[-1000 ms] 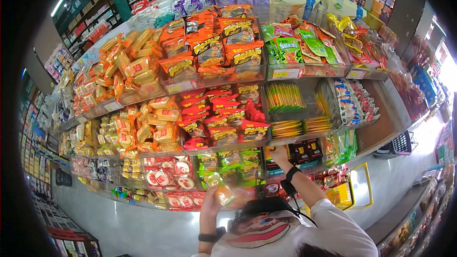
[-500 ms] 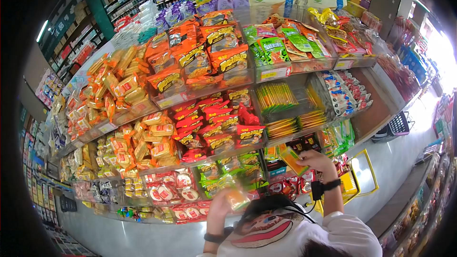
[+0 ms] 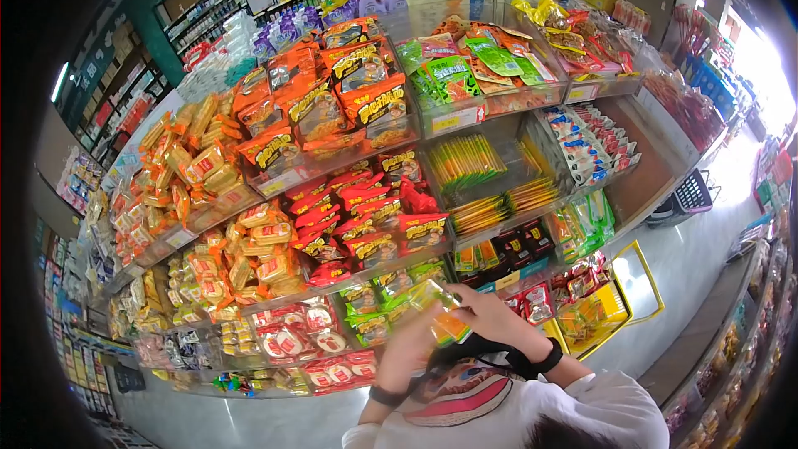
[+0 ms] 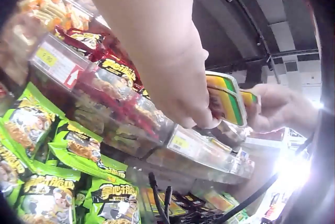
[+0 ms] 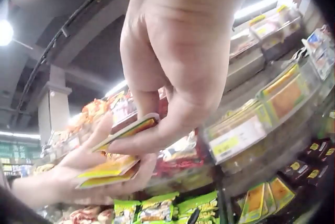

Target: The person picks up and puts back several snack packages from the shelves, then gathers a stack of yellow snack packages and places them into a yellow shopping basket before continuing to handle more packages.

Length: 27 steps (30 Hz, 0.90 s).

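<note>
In front of the person's chest, the two hands meet over flat, clear-fronted snack packets with yellow and green edges. My left hand [image 3: 407, 349] holds several of these packets [image 5: 107, 170] in its palm, with the thumb raised in the right wrist view. Fingers and thumb of my right hand [image 3: 492, 318] pinch another flat packet [image 5: 131, 132] right above that stack. In the left wrist view the stacked packets [image 4: 226, 98] show between the left hand [image 4: 180, 90] and the right hand [image 4: 282, 107]. Part of the stack is hidden behind fingers.
Tiered shop bins hold similar flat packets [image 3: 465, 162], red snack bags [image 3: 366, 224] and green snack bags [image 3: 366, 303]. Below, a lower bin has dark packets [image 3: 522, 245] beside a few flat ones. A yellow basket [image 3: 632, 308] stands at the right, near a black basket [image 3: 692, 191].
My right hand has come out of the lower bin with a flat packet and moved left to the left hand. The left hand stays before the chest with its packets. The head view has shifted.
</note>
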Tool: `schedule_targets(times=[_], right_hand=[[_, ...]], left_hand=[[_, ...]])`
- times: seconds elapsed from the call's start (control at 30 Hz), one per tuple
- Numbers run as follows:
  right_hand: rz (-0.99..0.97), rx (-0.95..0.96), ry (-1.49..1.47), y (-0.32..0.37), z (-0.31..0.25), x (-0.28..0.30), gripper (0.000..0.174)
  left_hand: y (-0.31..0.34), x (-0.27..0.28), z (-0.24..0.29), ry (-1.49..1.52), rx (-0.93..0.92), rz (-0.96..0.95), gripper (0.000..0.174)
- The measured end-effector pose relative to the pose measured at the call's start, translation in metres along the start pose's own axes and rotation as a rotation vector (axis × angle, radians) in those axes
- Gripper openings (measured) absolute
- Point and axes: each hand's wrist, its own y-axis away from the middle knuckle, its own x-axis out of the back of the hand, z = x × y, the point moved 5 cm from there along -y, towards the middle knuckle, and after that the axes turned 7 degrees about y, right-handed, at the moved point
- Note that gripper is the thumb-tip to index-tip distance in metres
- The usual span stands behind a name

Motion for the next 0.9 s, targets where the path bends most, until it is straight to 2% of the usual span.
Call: schedule_targets(times=[0.07,0.13,0.2,0.23,0.3,0.37,0.4,0.47,0.5,0.63,0.7,0.8,0.9], right_hand=[[-0.083,-0.007,0.092,0.000,-0.002,-0.007,0.046],[-0.136,0.013,0.172,-0.002,-0.002,-0.011,0.045],[-0.288,-0.046,0.088,-0.007,0.006,-0.009,0.041],[-0.365,-0.075,0.047,-0.009,0.012,-0.007,0.039],[-0.284,-0.062,0.134,-0.021,0.033,0.005,0.037],[-0.228,-0.064,0.296,-0.034,0.085,0.008,0.032],[-0.212,-0.070,0.416,-0.043,0.121,0.005,0.029],[-0.219,-0.151,0.638,-0.055,0.172,-0.001,0.031],[-0.223,-0.192,0.750,-0.060,0.186,-0.004,0.032],[-0.060,0.097,0.938,-0.085,0.190,-0.013,0.042],[-0.006,0.254,1.097,-0.102,0.208,-0.026,0.044],[-0.017,0.342,1.179,-0.126,0.223,-0.037,0.033],[0.124,0.410,1.168,-0.132,0.217,-0.035,0.032]], left_hand=[[0.001,0.011,-0.009,-0.226,-0.084,-0.024,0.027],[0.001,0.014,-0.014,-0.057,-0.030,0.036,0.026],[0.001,0.016,-0.016,0.196,0.000,0.117,0.026],[0.004,0.014,-0.008,0.227,-0.004,0.150,0.026],[0.018,0.001,0.025,0.171,-0.029,0.204,0.025],[0.024,0.005,0.032,0.438,0.060,0.156,0.026],[0.024,0.017,0.023,0.791,0.168,0.083,0.027],[0.027,0.024,0.025,1.082,0.267,0.075,0.028],[0.033,0.023,0.035,1.022,0.257,0.148,0.028],[0.052,0.009,0.068,0.797,0.213,0.481,0.025],[0.055,0.017,0.060,0.860,0.175,0.443,0.025],[0.059,0.028,0.045,0.963,0.173,0.407,0.025],[0.066,0.028,0.045,0.965,0.166,0.403,0.024]])
